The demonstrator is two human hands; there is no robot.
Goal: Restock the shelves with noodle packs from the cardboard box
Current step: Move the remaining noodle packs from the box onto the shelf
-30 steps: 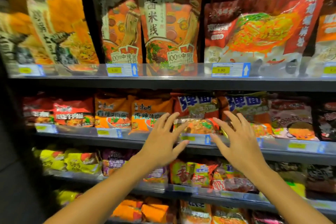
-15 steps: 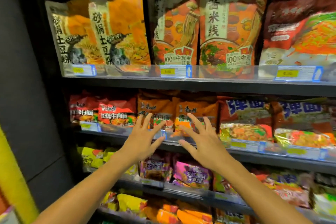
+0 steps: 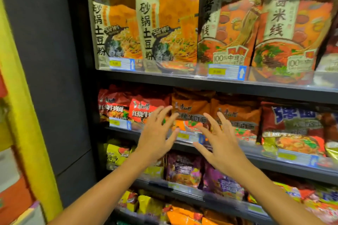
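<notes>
Head view: left hand (image 3: 155, 137) and right hand (image 3: 222, 149) spread, empty. Orange noodle packs (image 3: 192, 113) just beyond fingertips; cardboard box unseen. Risk: a careless push topples front packs off shelf lip (image 3: 256, 153).

Both spread hands, left hand (image 3: 157, 138) and right hand (image 3: 222, 147), have shifted leftward to the orange packs (image 3: 192, 113).

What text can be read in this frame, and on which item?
"砂锅土豆粉": two tall cream-and-orange pouches, top shelf.
"麻酱米线": tall orange pouch, top shelf; its left neighbour partly covered.
"红烧牛": red noodle pack, cut off by the left hand.
Yellow-and-blue price tags: blurred, unreadable.
</notes>
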